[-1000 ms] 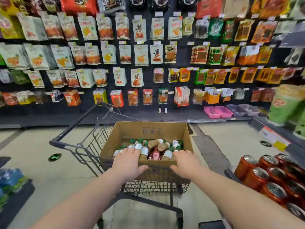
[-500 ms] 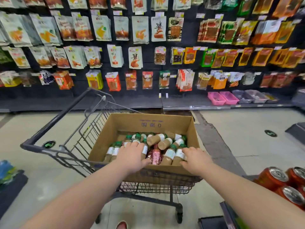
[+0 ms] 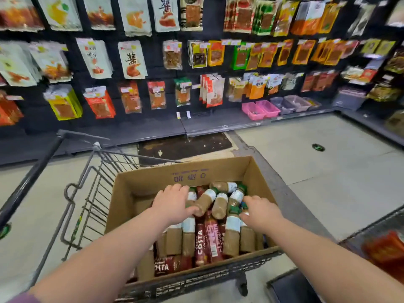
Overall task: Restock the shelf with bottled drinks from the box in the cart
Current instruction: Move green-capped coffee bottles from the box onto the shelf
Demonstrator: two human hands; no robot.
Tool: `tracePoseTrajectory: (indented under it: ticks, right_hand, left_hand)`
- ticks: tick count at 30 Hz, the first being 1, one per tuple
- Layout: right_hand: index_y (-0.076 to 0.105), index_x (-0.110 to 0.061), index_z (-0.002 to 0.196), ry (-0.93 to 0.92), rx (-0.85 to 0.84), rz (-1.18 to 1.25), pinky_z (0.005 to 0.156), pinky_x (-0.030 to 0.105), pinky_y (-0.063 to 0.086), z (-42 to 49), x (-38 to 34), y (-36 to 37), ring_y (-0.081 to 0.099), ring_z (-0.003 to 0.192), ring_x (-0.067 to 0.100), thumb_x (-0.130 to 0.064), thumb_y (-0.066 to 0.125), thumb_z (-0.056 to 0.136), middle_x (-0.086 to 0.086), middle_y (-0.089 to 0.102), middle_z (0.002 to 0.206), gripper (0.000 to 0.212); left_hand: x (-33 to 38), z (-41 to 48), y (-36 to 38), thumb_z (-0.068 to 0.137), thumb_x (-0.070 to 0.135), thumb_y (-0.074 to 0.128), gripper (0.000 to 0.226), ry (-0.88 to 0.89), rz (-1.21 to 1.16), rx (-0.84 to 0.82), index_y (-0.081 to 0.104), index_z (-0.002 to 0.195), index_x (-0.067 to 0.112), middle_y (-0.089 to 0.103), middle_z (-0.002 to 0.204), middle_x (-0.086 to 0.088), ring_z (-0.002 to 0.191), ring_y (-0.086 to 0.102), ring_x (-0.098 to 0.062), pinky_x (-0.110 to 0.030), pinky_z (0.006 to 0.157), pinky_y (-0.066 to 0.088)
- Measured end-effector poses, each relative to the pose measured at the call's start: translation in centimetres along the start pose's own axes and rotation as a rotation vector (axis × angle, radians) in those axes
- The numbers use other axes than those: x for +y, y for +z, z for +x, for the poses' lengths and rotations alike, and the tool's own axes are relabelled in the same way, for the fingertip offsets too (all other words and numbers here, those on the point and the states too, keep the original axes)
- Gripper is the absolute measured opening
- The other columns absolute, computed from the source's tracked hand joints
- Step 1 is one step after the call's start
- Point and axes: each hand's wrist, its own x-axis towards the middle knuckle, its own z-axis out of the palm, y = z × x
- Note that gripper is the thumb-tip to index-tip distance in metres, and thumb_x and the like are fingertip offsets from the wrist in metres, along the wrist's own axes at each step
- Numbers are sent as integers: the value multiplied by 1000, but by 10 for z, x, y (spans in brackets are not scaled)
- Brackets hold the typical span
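Can't tell if left grip or right grip holds anything; both laid over bottles in box. Likely stiff, heavyish, slick: take round mid-body.

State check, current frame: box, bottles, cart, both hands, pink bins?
cardboard box: top open, sitting in the cart.
bottles: capped, lying jumbled inside the box.
cart: on the floor, carrying the box.
left hand: palm down on the bottles; grip unclear.
right hand: on the bottle tops; grip unclear.
pink bins: open-topped, on the bottom shelf.
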Motion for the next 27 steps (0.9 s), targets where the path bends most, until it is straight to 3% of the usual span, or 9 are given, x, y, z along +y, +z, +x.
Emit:
tracePoseTrajectory:
  ticks: [7,13,21,27]
  right_hand:
    - [42,-20,128,103,-85,10,86,39,44,27,-8,12,48,115,28,-49,48,91,6,49,128,48]
    - [43,-19,128,75,-101,19,84,40,45,72,-14,19,50,113,28,-47,48,91,7,50,127,47]
    - [41,-18,130,-4,-184,62,88,41,43,144,-7,40,46,119,30,-43,47,91,7,47,131,47]
    - [42,-18,128,-37,-203,126,90,41,43,184,8,61,46,119,30,-46,47,90,7,49,128,47]
  left_hand:
    - [-12,39,23,82,65,48,73,66,-49,-107,35,137,19,43,137,-4,127,40,-26,-43,101,39]
    - [-10,74,41,81,64,51,76,78,-81,-152,34,139,19,43,138,-5,126,41,-27,-41,100,38]
    - [-2,130,66,82,63,50,76,0,-84,-232,33,141,18,42,141,-6,129,41,-27,-43,102,37]
    - [20,173,101,79,62,56,72,-151,-327,-359,41,132,15,48,131,-9,118,49,-28,-39,94,45]
